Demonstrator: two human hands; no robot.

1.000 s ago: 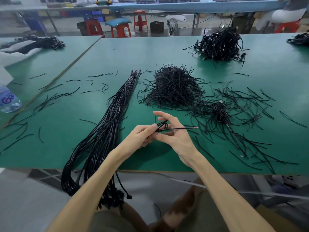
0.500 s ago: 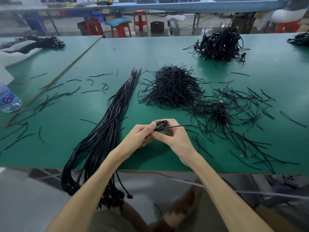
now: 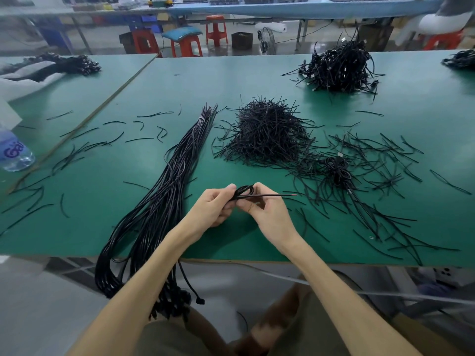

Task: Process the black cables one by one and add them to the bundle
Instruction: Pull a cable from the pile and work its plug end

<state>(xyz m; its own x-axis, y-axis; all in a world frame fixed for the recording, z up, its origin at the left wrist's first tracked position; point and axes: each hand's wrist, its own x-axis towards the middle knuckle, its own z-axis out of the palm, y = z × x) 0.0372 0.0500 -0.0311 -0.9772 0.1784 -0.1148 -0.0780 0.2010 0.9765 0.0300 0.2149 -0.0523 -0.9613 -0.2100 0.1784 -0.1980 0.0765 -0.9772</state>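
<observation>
My left hand point(image 3: 214, 206) and right hand point(image 3: 267, 209) both pinch a coiled black cable point(image 3: 244, 191) just right of the bundle point(image 3: 164, 191).

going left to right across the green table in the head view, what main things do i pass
water bottle → long cable bundle → heap of short black strips → small coiled cable → dark cable pile at the far right edge

Black cables point(image 3: 164, 201), green table point(image 3: 231, 78), red stools point(image 3: 186, 46)
</observation>
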